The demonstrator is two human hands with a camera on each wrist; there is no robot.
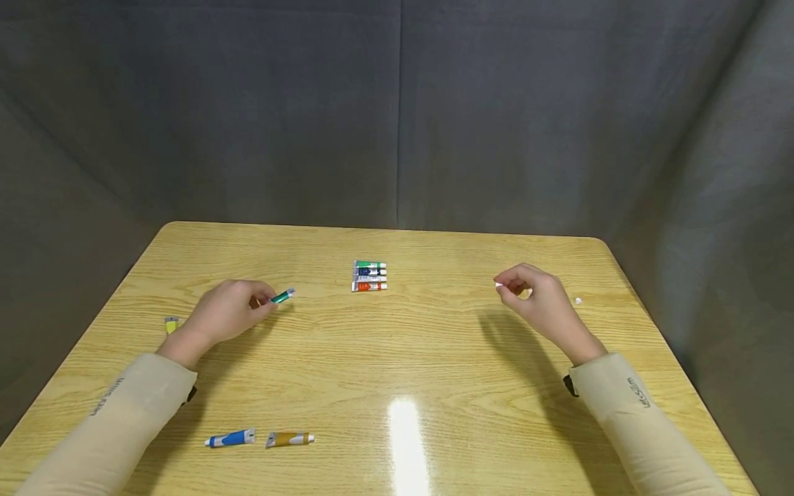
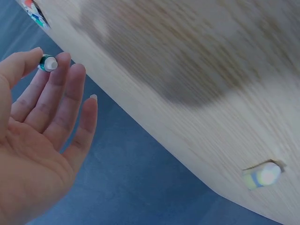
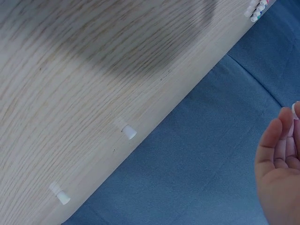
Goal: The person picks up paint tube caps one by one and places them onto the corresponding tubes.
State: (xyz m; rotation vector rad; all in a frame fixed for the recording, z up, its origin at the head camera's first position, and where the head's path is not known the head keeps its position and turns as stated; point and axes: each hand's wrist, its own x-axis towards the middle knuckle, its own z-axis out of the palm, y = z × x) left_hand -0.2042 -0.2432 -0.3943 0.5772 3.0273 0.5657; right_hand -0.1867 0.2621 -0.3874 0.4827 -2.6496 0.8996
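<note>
Between thumb and fingertips, my left hand (image 1: 229, 308) pinches a small green paint tube (image 1: 283, 296) above the table's left side. Its white tip faces the camera in the left wrist view. My right hand (image 1: 538, 297), raised over the right side, pinches a small white cap (image 1: 499, 284), partly hidden by the fingers in the right wrist view. A yellow paint tube (image 1: 171, 324) lies beside the left wrist, partly covered by it in the head view. Two white caps, a nearer one (image 3: 129, 131) and another (image 3: 61, 193), rest on the table in the right wrist view.
Several paint tubes (image 1: 369, 271) lie in a tight stack of rows at the table's back middle. Near the front left are a blue tube (image 1: 231, 438) and an ochre tube (image 1: 289, 439). A grey curtain (image 1: 397, 117) hangs behind the wooden table (image 1: 384, 358).
</note>
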